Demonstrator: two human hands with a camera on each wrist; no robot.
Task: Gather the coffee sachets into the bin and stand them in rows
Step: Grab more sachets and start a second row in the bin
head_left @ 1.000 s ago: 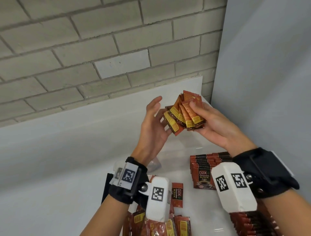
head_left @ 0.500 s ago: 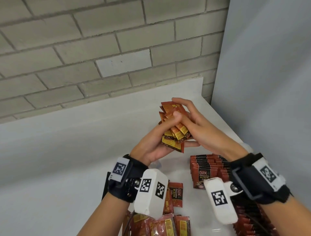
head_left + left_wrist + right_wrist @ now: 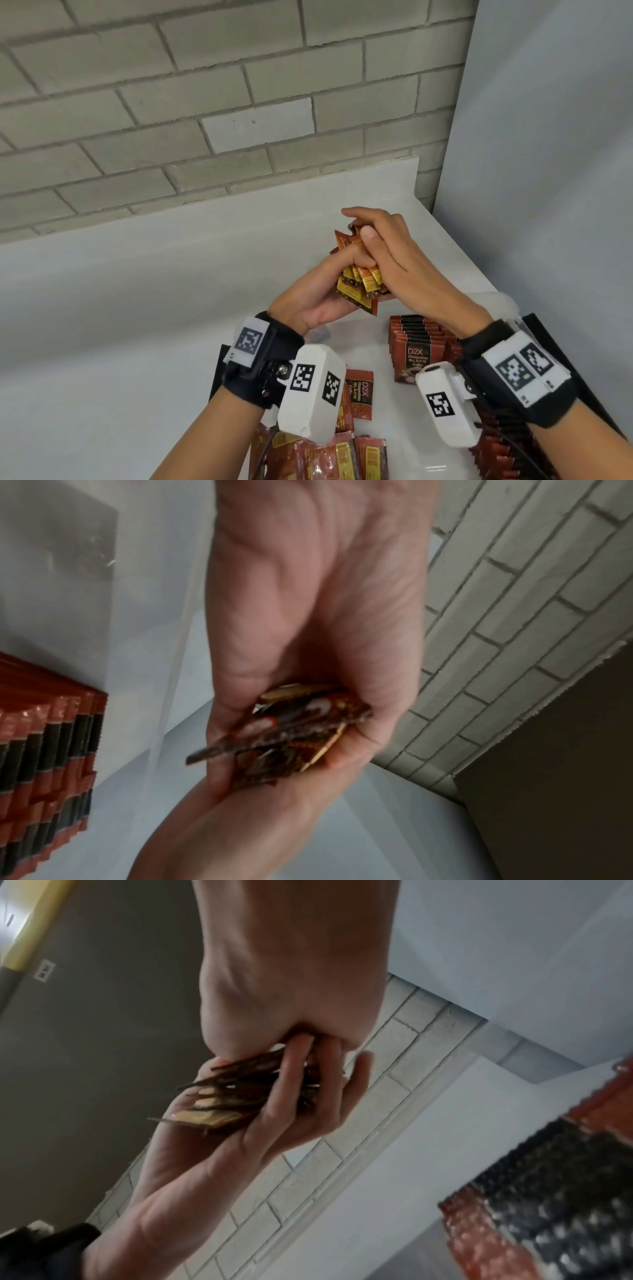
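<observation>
A bunch of red and yellow coffee sachets [image 3: 356, 281] is held in the air above the white table, gripped between both hands. My left hand [image 3: 318, 291] cups the bunch from below and the left, fingers curled round it. My right hand [image 3: 383, 253] wraps over it from the right, thumb on top. The same bunch [image 3: 291, 731] shows edge-on in the left wrist view and again, the sachets [image 3: 240, 1093] fanned, in the right wrist view. Rows of upright sachets [image 3: 418, 342] stand in a clear bin [image 3: 496, 298] at the lower right.
Loose sachets [image 3: 342, 455] lie on the table [image 3: 137, 342] near the front, one flat sachet [image 3: 359, 394] just behind them. A brick wall [image 3: 205, 102] runs along the back and a plain grey wall [image 3: 548, 171] closes the right side.
The fanned bunch has been squared up: my left hand closed under it and my right hand wrapped over it. Both hands sank a little with the sachets.
</observation>
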